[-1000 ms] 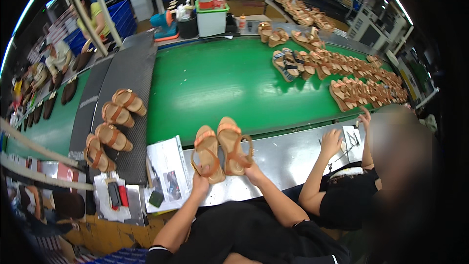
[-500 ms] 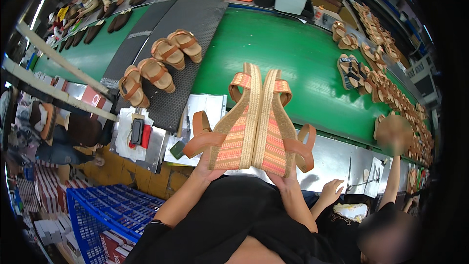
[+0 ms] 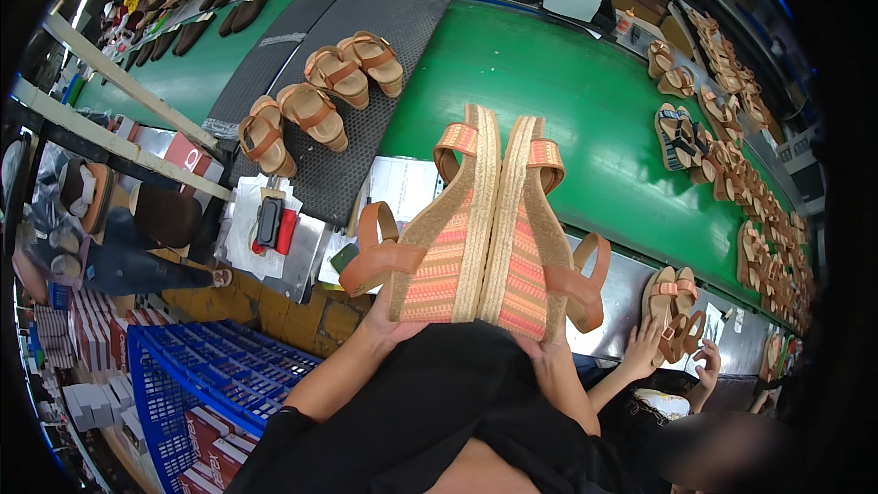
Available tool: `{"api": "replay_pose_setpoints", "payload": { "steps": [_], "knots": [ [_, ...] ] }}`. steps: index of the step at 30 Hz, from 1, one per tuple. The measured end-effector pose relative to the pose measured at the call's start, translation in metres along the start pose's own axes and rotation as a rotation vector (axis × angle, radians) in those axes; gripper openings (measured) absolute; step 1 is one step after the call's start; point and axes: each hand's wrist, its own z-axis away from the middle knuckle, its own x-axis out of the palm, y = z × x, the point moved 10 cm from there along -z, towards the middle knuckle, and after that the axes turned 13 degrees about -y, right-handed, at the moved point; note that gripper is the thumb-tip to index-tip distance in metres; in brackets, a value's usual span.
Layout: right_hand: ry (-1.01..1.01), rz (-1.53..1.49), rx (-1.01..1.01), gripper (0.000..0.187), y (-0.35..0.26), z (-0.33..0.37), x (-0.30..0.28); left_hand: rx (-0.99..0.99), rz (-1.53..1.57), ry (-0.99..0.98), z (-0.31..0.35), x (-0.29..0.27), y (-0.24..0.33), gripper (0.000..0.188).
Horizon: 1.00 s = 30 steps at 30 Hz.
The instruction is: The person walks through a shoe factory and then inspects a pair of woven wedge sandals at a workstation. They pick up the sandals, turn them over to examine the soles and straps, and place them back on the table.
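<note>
A pair of wedge sandals is held up before me, soles together and heels toward me. The left wedge sandal (image 3: 441,276) and the right wedge sandal (image 3: 519,279) have orange-striped sides, pale woven rope edging and brown ankle straps that stick outward. My left hand (image 3: 388,318) is closed round the heel of the left one. Low on the right one's heel, my right hand (image 3: 546,348) grips it, its fingers partly hidden behind the shoe. Both sandals hang above the near edge of the metal worktop (image 3: 599,340).
Several brown-strapped sandals (image 3: 311,108) stand on a black ribbed mat (image 3: 389,5) at left. Beyond lies a green conveyor belt (image 3: 512,55), with rows of sandals (image 3: 732,174) at right. A co-worker's hand (image 3: 643,348) touches another pair (image 3: 672,297). A blue crate (image 3: 197,366) stands lower left.
The co-worker's raised arm has come down from the sandal rows, and a pair of sandals now stands on the worktop there. My view has shifted slightly; my hands keep the same hold.
</note>
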Motion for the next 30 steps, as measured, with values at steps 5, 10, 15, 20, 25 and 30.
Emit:
{"api": "replay_pose_setpoints", "payload": {
  "steps": [5, 10, 15, 20, 25, 30],
  "knots": [
    [-0.053, -0.025, -0.022, 0.066, -0.003, 0.000, 0.003, 0.021, 0.063, -0.016, -0.001, 0.005, 0.000, 0.060],
    [-0.020, -0.049, -0.043, 0.064, -0.003, 0.004, -0.006, -0.011, 0.068, -0.037, -0.002, 0.004, -0.002, 0.060],
    [-0.044, -0.009, -0.043, 0.056, -0.010, 0.005, -0.008, 0.013, 0.103, -0.022, -0.006, 0.006, -0.002, 0.058],
    [0.293, 0.802, 0.055, 0.041, -0.033, 0.011, -0.078, 0.045, -0.034, -0.044, -0.009, 0.002, 0.008, 0.064],
    [0.223, 1.018, 0.322, 0.047, -0.023, 0.020, -0.115, 0.069, -0.027, -0.073, -0.008, -0.003, 0.011, 0.062],
    [0.168, 1.793, 0.513, 0.051, -0.068, 0.033, -0.070, 0.126, 0.044, -0.106, 0.004, -0.012, 0.011, 0.056]
  ]
}}
